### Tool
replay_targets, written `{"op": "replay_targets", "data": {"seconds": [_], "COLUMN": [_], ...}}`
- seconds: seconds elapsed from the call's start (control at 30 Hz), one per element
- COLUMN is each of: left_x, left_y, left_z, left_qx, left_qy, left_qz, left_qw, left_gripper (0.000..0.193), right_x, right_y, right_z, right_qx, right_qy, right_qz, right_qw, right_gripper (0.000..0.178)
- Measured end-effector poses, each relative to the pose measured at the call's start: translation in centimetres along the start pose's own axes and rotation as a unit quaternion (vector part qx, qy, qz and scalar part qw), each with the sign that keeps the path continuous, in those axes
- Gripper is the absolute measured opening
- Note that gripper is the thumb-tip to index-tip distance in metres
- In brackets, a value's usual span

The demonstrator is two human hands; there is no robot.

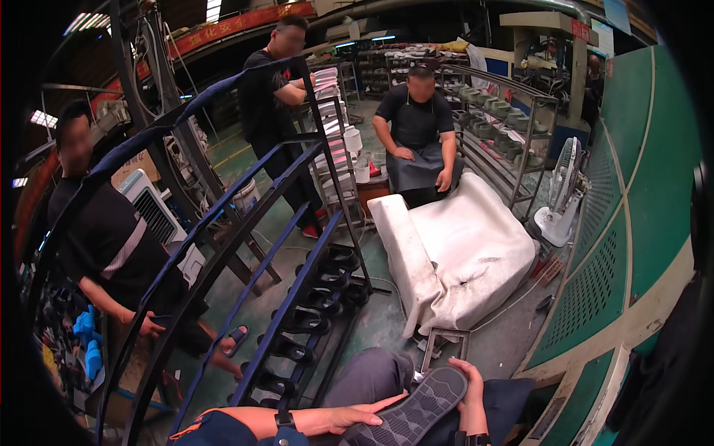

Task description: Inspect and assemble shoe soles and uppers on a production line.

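A dark grey shoe sole [418, 407] with a patterned tread lies tilted above my lap, tread side toward me. My left hand [363, 418] grips its lower left end, thumb resting on the tread and fingers along the far edge. Around the rounded upper right end curl the fingers of my right hand [470, 390]. Whatever is joined to the sole's far side is mostly hidden; a bit of something pale shows beside it. My grey trouser leg [368, 375] is just behind.
On my left stands a metal rack with blue-covered rails [279, 297], holding several black sandals [309, 321]. Ahead is a bulky thing under a white cover [476, 245], with a seated person [416, 123] behind it. Green panels [595, 290] and a fan [561, 193] are right; two people stand left.
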State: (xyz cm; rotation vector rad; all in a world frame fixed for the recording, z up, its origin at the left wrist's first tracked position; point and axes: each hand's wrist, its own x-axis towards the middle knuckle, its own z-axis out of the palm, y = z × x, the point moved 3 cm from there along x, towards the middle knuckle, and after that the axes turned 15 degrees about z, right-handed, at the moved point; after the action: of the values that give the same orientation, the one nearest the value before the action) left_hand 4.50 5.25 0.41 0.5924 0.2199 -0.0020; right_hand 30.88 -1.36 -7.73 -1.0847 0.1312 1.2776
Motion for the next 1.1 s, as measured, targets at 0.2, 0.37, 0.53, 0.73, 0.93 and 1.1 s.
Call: {"op": "replay_targets", "data": {"seconds": [0.2,0.37,0.53,0.73,0.93,1.1], "left_x": [1.2,1.3,1.0,-0.4,-1.9,-5.3], "left_y": [1.5,3.8,3.7,7.0,9.0,6.6], "left_z": [2.0,4.6,3.1,3.2,-7.0,-12.6], "left_qx": [0.055,0.078,0.119,0.038,-0.030,-0.007], "left_qy": [-0.022,-0.030,-0.041,0.007,0.008,0.210], "left_qz": [0.014,0.034,0.074,0.161,0.246,0.313], "left_qw": [0.998,0.996,0.989,0.986,0.969,0.926], "left_gripper": [0.118,0.128,0.131,0.119,0.104,0.076], "right_x": [1.2,1.2,2.5,0.5,-1.2,-0.6], "right_y": [-2.5,-2.6,-1.5,1.5,2.8,5.5], "right_z": [-2.1,-1.6,-1.6,-0.1,2.9,3.3], "right_qx": [-0.025,0.050,0.060,0.045,-0.045,-0.006], "right_qy": [-0.047,-0.022,-0.054,-0.204,-0.431,-0.417], "right_qz": [-0.091,-0.004,0.025,0.102,0.145,0.239], "right_qw": [0.994,0.998,0.996,0.973,0.890,0.877], "right_gripper": [0.033,0.038,0.043,0.068,0.080,0.071]}}
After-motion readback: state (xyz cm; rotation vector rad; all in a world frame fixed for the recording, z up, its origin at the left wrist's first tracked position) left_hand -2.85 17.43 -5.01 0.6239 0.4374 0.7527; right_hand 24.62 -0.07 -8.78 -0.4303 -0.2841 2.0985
